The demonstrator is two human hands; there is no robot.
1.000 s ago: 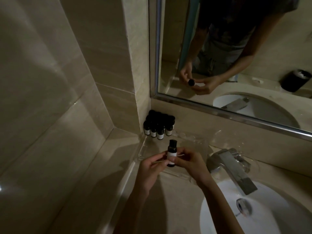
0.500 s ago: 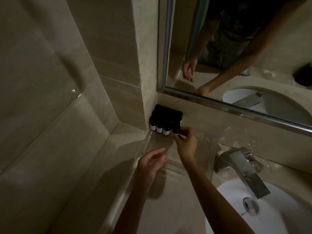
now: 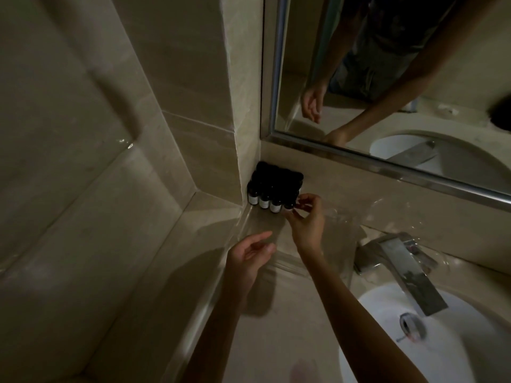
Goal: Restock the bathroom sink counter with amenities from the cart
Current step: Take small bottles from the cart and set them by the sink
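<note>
Bottle (image 3: 289,202) pinched by right hand (image 3: 307,226); left hand (image 3: 250,255) relaxed nearby.

The room was dim and the picture soft and grainy. The white sink (image 3: 387,355) was the brightest patch. Broad shadows lay across the counter (image 3: 290,341). Small glints showed on the wall tiles (image 3: 124,141), whose straight joints bowed toward the edges.

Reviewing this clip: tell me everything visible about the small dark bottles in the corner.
The small dark bottles stand upright, packed in rows against the wall corner below the mirror, at the back of a clear tray. Caps look black; three front ones show pale labels, unreadable in the dim light. The right hand pinches the rightmost front bottle; the left hand touches none.
</note>
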